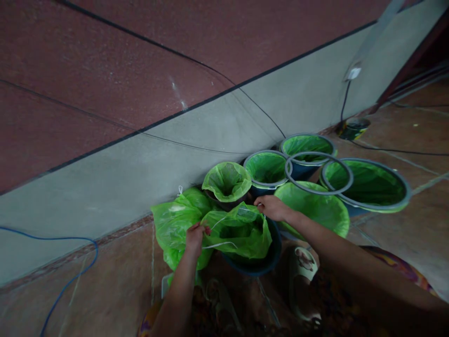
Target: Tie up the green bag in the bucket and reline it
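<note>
Between my two hands a green drawstring bin bag (257,243) is spread with its mouth open over a dark blue bin (277,255). My left hand (197,232) pinches the near left edge of the bag, close to a white drawstring. The far right edge is gripped by the closed fingers of my right hand (271,207). Part of the bag sags inside the bin's rim. Left of it lies a full-looking green bag (168,220) with a white tie on top. Just behind stands a small bin lined with green (228,180).
Several green-lined bins stand to the right, including a wide one (400,187). A loose grey ring (317,193) rests across their rims. A wall (105,196) runs behind. A blue cable (70,281) lies at left, and a can (356,126) stands at far right.
</note>
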Demonstrator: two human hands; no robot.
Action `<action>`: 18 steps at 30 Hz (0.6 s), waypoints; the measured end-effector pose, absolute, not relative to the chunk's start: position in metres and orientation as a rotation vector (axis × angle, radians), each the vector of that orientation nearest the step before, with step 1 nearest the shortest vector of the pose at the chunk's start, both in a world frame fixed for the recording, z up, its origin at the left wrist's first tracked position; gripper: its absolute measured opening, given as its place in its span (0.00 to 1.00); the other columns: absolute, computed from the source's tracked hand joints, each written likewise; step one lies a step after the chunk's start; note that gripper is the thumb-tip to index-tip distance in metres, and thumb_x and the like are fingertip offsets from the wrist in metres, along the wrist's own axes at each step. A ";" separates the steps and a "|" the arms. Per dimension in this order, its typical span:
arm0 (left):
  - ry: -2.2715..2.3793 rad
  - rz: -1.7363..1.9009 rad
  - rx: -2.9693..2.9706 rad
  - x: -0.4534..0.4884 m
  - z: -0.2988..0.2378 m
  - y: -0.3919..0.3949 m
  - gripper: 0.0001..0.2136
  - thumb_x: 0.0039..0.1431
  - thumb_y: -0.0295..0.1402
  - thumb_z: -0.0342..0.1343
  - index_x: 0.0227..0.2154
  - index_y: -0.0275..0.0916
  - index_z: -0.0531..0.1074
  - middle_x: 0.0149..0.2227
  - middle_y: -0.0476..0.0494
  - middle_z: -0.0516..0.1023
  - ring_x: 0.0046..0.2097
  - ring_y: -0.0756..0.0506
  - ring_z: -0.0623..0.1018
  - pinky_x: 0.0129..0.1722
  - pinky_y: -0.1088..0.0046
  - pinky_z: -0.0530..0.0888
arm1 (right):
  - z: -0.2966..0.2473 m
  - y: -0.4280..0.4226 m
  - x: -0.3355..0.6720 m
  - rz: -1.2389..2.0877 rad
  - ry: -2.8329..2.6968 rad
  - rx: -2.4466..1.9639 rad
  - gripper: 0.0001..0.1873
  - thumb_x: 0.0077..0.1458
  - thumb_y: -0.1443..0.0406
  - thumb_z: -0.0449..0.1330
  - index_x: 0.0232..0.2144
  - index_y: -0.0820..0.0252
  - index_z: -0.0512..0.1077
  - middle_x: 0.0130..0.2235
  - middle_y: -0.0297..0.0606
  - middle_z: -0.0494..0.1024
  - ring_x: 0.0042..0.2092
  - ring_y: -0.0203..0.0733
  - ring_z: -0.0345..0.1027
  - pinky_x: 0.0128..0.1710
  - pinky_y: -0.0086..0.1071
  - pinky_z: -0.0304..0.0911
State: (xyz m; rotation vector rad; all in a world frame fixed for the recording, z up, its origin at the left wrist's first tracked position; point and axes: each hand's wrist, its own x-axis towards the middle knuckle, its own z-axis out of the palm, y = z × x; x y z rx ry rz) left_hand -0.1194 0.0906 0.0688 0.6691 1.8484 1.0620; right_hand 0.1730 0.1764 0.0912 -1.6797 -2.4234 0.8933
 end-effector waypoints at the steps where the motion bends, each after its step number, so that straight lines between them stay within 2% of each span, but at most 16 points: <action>1: 1.874 1.049 0.718 -0.120 0.072 0.091 0.04 0.41 0.30 0.55 0.22 0.39 0.73 0.19 0.51 0.72 0.25 0.47 0.73 0.30 0.72 0.68 | 0.089 0.177 0.174 0.894 -2.412 -1.662 0.19 0.55 0.70 0.53 0.45 0.62 0.79 0.44 0.45 0.82 0.45 0.46 0.75 0.44 0.31 0.63; 4: 2.105 0.897 1.072 -0.121 0.090 0.089 0.05 0.46 0.36 0.58 0.23 0.40 0.75 0.19 0.50 0.71 0.27 0.45 0.74 0.32 0.70 0.66 | 0.082 0.181 0.177 0.921 -2.316 -1.611 0.18 0.52 0.72 0.55 0.42 0.63 0.79 0.43 0.46 0.82 0.44 0.47 0.75 0.44 0.33 0.64; 7: 2.375 0.660 1.473 -0.119 0.113 0.085 0.14 0.53 0.46 0.56 0.27 0.40 0.76 0.22 0.45 0.75 0.30 0.41 0.77 0.34 0.67 0.67 | 0.077 0.188 0.179 1.120 -2.032 -1.565 0.16 0.48 0.73 0.57 0.39 0.62 0.78 0.33 0.41 0.82 0.34 0.42 0.74 0.38 0.32 0.66; 9: 2.461 0.641 1.581 -0.117 0.127 0.082 0.17 0.55 0.49 0.54 0.27 0.40 0.76 0.24 0.42 0.77 0.31 0.40 0.78 0.34 0.66 0.69 | 0.079 0.191 0.178 1.338 -1.728 -1.457 0.14 0.47 0.71 0.58 0.37 0.61 0.77 0.27 0.36 0.80 0.29 0.39 0.72 0.34 0.31 0.66; 12: 2.480 0.906 1.652 -0.115 0.142 0.080 0.17 0.55 0.48 0.55 0.28 0.39 0.77 0.29 0.40 0.80 0.34 0.41 0.79 0.38 0.65 0.72 | 0.096 0.190 0.176 1.579 -1.326 -1.192 0.11 0.46 0.66 0.63 0.35 0.60 0.76 0.25 0.33 0.79 0.28 0.37 0.71 0.34 0.32 0.67; 14: 2.348 1.229 1.564 -0.112 0.150 0.081 0.16 0.53 0.47 0.58 0.33 0.38 0.78 0.34 0.40 0.81 0.36 0.42 0.80 0.42 0.65 0.73 | 0.114 0.186 0.176 1.641 -1.161 -1.030 0.14 0.44 0.62 0.67 0.36 0.59 0.77 0.27 0.33 0.79 0.30 0.36 0.71 0.36 0.33 0.68; 16: 2.061 1.541 1.316 -0.108 0.157 0.083 0.17 0.49 0.46 0.61 0.36 0.38 0.78 0.35 0.42 0.81 0.37 0.43 0.80 0.45 0.65 0.74 | 0.131 0.182 0.177 1.672 -1.037 -0.907 0.17 0.43 0.61 0.69 0.38 0.58 0.77 0.31 0.34 0.80 0.33 0.36 0.72 0.40 0.34 0.68; 18: 1.667 1.704 1.010 -0.104 0.167 0.084 0.18 0.47 0.46 0.63 0.36 0.38 0.78 0.35 0.43 0.81 0.38 0.43 0.79 0.47 0.63 0.74 | 0.143 0.179 0.179 1.702 -0.947 -0.827 0.21 0.44 0.60 0.69 0.42 0.55 0.76 0.38 0.36 0.81 0.38 0.37 0.73 0.44 0.36 0.67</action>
